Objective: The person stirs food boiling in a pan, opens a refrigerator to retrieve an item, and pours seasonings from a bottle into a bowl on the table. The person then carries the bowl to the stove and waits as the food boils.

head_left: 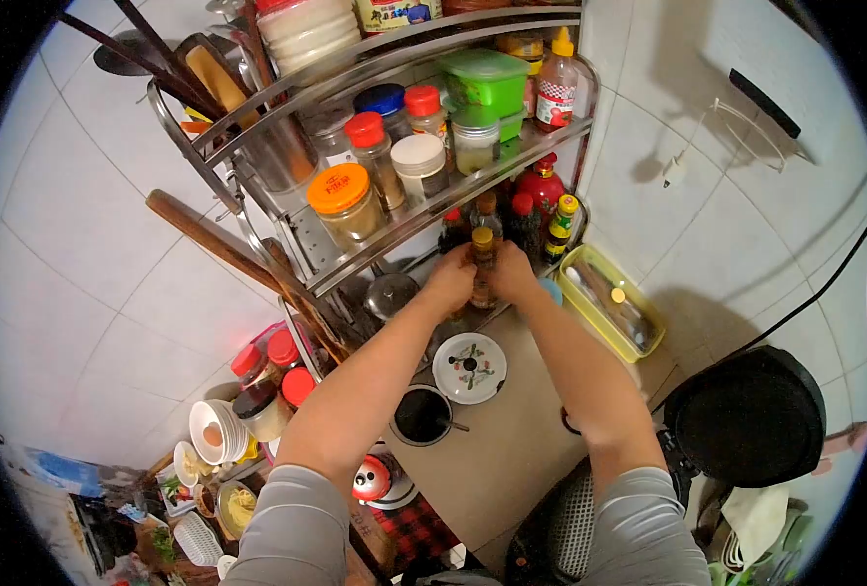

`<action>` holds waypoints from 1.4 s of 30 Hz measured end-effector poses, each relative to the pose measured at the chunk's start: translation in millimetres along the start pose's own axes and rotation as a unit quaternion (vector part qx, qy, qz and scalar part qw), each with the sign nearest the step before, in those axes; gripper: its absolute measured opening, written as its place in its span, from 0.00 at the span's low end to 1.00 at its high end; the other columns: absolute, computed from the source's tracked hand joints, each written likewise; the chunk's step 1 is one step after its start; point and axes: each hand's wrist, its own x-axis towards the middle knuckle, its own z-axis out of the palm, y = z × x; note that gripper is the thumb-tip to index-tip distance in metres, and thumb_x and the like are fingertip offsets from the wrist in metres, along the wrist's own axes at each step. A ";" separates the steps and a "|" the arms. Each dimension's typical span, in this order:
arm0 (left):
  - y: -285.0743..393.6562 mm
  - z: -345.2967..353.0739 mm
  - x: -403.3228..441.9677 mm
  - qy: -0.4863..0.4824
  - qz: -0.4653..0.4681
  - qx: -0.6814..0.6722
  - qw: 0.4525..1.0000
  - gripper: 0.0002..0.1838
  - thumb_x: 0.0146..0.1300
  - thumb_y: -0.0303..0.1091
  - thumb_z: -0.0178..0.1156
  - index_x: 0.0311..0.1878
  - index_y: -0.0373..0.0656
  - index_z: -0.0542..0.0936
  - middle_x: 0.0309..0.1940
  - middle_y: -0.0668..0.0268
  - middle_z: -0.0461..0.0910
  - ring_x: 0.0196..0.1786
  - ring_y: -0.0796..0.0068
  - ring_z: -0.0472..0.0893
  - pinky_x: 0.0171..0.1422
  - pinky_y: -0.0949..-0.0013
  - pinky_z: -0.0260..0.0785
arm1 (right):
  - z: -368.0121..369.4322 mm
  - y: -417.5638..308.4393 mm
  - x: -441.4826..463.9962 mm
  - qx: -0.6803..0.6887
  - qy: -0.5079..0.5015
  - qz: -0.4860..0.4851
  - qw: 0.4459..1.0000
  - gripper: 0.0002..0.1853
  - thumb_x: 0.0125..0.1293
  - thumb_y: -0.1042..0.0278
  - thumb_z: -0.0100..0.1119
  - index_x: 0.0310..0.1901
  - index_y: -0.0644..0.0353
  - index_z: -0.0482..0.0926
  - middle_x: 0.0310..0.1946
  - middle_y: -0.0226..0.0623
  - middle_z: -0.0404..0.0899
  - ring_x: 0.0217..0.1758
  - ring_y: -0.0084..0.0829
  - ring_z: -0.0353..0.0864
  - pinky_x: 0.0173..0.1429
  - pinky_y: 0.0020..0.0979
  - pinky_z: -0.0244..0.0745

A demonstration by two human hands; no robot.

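Both hands meet at a small bottle with a yellow cap [482, 237], upright at the front of the rack's lowest level. My left hand [452, 277] wraps its left side, and my right hand [512, 271] closes round its right side. Behind it stand dark bottles with red caps [523, 217] and a yellow-capped bottle with a yellow label [561, 223]. Nearer to me on the counter [521, 430] are a white floral lid [469, 368] and a bowl of dark contents [422, 414] with a spoon.
Above the hands, a metal rack [375, 256] holds jars and a green container [485, 88]. At right are a yellow tray [604, 303] and a black appliance with its lid raised [746, 415]. White bowls [216, 431] and red-lidded jars [283, 348] stand at left.
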 end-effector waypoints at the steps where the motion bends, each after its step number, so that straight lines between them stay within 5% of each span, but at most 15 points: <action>1: -7.7 1.1 5.3 0.004 -0.004 -0.010 1.000 0.21 0.66 0.26 0.46 0.63 0.43 0.69 0.49 0.63 0.78 0.47 0.71 0.75 0.51 0.68 0.67 | 5.6 2.6 2.0 -0.001 0.001 0.004 1.000 0.27 0.49 0.61 0.67 0.49 0.67 0.73 0.41 0.60 0.76 0.48 0.55 0.76 0.52 0.45 0.72; 7: -28.2 2.8 17.2 -0.024 0.029 -0.095 0.995 0.23 0.65 0.25 0.46 0.65 0.40 0.66 0.58 0.58 0.74 0.57 0.63 0.74 0.60 0.66 0.65 | 9.5 -6.8 5.4 -0.025 -0.020 0.024 0.999 0.26 0.50 0.64 0.64 0.50 0.67 0.72 0.39 0.59 0.77 0.48 0.55 0.77 0.51 0.45 0.73; 11: -25.5 5.9 -0.9 0.043 0.015 0.047 0.998 0.25 0.64 0.27 0.48 0.65 0.37 0.65 0.60 0.56 0.72 0.59 0.61 0.73 0.62 0.65 0.64 | -2.0 -19.3 -13.9 -0.012 -0.013 0.017 1.000 0.24 0.48 0.67 0.63 0.49 0.66 0.73 0.38 0.57 0.78 0.48 0.54 0.77 0.51 0.44 0.73; 13: 25.0 -4.3 -49.1 0.032 -0.003 0.084 0.996 0.25 0.61 0.29 0.50 0.63 0.36 0.66 0.60 0.51 0.71 0.61 0.56 0.72 0.65 0.62 0.62 | 17.1 3.6 -21.8 0.018 0.093 -0.012 0.995 0.23 0.49 0.69 0.61 0.49 0.65 0.75 0.39 0.55 0.79 0.47 0.54 0.78 0.51 0.42 0.73; 14: 12.0 -4.2 -46.9 -0.043 0.000 -0.039 0.998 0.24 0.60 0.28 0.50 0.61 0.34 0.68 0.58 0.50 0.73 0.60 0.55 0.73 0.65 0.61 0.64 | 24.1 16.0 -25.4 0.034 0.140 -0.029 0.989 0.22 0.50 0.70 0.61 0.49 0.65 0.76 0.39 0.54 0.79 0.46 0.54 0.78 0.50 0.42 0.73; 16: 23.4 -1.4 -83.9 0.012 0.060 0.031 0.998 0.22 0.60 0.29 0.51 0.58 0.35 0.71 0.55 0.49 0.75 0.58 0.55 0.75 0.62 0.60 0.66 | 10.3 9.4 -43.9 0.039 0.088 0.005 0.995 0.20 0.50 0.74 0.58 0.49 0.65 0.78 0.40 0.50 0.80 0.42 0.49 0.79 0.49 0.39 0.73; 17: 15.3 3.8 -93.4 0.009 0.041 0.056 0.998 0.23 0.64 0.31 0.53 0.62 0.38 0.69 0.57 0.54 0.75 0.58 0.63 0.75 0.63 0.64 0.66 | 24.5 21.6 -53.9 0.035 0.146 -0.025 0.988 0.17 0.53 0.76 0.57 0.47 0.66 0.78 0.40 0.47 0.80 0.40 0.42 0.79 0.46 0.37 0.74; 18: 21.6 3.2 -119.8 0.018 0.071 0.041 0.996 0.23 0.63 0.30 0.53 0.62 0.39 0.69 0.57 0.55 0.74 0.59 0.64 0.75 0.63 0.65 0.66 | 13.9 0.2 -75.4 0.108 0.082 0.010 0.991 0.16 0.57 0.74 0.55 0.49 0.67 0.76 0.44 0.51 0.80 0.46 0.48 0.79 0.52 0.39 0.74; 21: 25.1 1.5 -195.5 0.061 0.075 -0.108 0.989 0.19 0.61 0.25 0.53 0.57 0.36 0.71 0.51 0.56 0.77 0.54 0.64 0.76 0.62 0.64 0.66 | 15.1 -54.2 -144.8 0.313 -0.018 -0.028 0.949 0.13 0.64 0.71 0.56 0.46 0.70 0.76 0.40 0.43 0.81 0.42 0.33 0.81 0.45 0.31 0.75; 22: 17.0 -3.2 -223.6 0.038 0.086 -0.142 0.985 0.19 0.62 0.24 0.51 0.57 0.35 0.71 0.50 0.54 0.77 0.55 0.64 0.75 0.61 0.63 0.67 | 20.0 -69.8 -171.0 0.285 -0.019 -0.075 0.956 0.11 0.65 0.71 0.56 0.44 0.71 0.75 0.37 0.41 0.81 0.40 0.30 0.80 0.44 0.29 0.75; 30: -59.0 -41.6 -489.5 0.213 -0.035 -0.278 0.936 0.17 0.63 0.20 0.46 0.56 0.33 0.72 0.45 0.59 0.78 0.46 0.70 0.79 0.53 0.68 0.72 | 105.4 -201.5 -368.7 0.303 -0.272 0.005 0.913 0.08 0.65 0.78 0.50 0.43 0.68 0.77 0.34 0.39 0.80 0.35 0.26 0.81 0.35 0.26 0.78; 31: -81.3 -40.4 -517.0 0.240 -0.026 -0.275 0.931 0.17 0.63 0.20 0.46 0.55 0.33 0.73 0.45 0.59 0.78 0.46 0.70 0.79 0.53 0.69 0.72 | 99.3 -240.3 -391.9 0.335 -0.321 0.056 0.884 0.07 0.64 0.78 0.53 0.43 0.68 0.76 0.35 0.38 0.80 0.36 0.25 0.80 0.38 0.25 0.77; 37: -125.8 -66.2 -669.0 0.346 -0.109 -0.162 0.918 0.16 0.60 0.23 0.50 0.52 0.35 0.75 0.48 0.57 0.78 0.49 0.69 0.78 0.57 0.69 0.68 | 179.2 -308.3 -499.3 0.281 -0.402 -0.055 0.870 0.13 0.62 0.79 0.53 0.48 0.67 0.75 0.40 0.42 0.80 0.39 0.28 0.81 0.42 0.27 0.77; 38: -139.6 -68.2 -685.2 0.357 -0.117 -0.116 0.920 0.16 0.60 0.23 0.51 0.52 0.35 0.75 0.48 0.55 0.78 0.50 0.66 0.78 0.58 0.68 0.68 | 206.9 -296.9 -511.3 0.259 -0.391 -0.147 0.871 0.15 0.61 0.78 0.54 0.51 0.65 0.74 0.41 0.45 0.80 0.41 0.37 0.81 0.44 0.32 0.77; 42: -186.8 -75.1 -742.4 0.401 -0.166 0.090 0.896 0.18 0.56 0.24 0.54 0.52 0.35 0.74 0.51 0.48 0.75 0.57 0.49 0.73 0.64 0.60 0.64 | 231.4 -314.6 -540.6 0.034 -0.371 -0.298 0.879 0.14 0.61 0.75 0.55 0.49 0.65 0.77 0.42 0.50 0.81 0.45 0.43 0.81 0.49 0.35 0.75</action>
